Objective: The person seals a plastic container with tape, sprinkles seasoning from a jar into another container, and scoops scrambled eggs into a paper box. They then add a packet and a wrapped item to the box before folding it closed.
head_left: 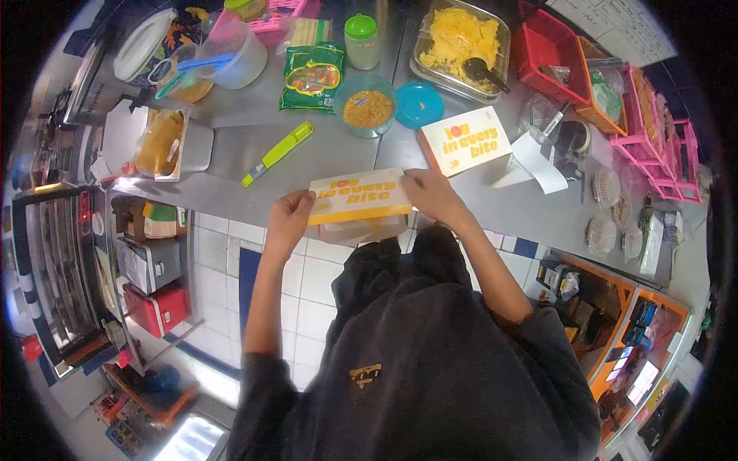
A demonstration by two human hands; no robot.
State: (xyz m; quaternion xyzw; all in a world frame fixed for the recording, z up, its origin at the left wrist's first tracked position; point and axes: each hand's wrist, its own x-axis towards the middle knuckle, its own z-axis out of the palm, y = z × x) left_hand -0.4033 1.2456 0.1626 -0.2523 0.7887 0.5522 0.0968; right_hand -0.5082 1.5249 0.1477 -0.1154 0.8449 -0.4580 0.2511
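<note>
At the counter's front edge, a white and yellow cardboard food box (360, 192) printed "joy in every bite" is between my hands. My left hand (290, 220) is closed on its left end, thumb and fingers at the lid's corner. Its right end is gripped by my right hand (433, 198), with the fingertips curled at the edge. Below the yellow front edge shows a paler lower part of the box; its inside is hidden. A second box (466, 141) with the same print sits just beyond my right hand. To the left lies a lime-green long-handled tool (278, 154).
On the steel counter (223, 142) stand a bowl of crumbs (367, 109), a blue lid (419, 104), a green packet (313, 78) and a green-capped jar (362, 42). Behind is a tray of yellow food (461, 50). Baskets (550, 54) and clear cups (603, 230) are at right.
</note>
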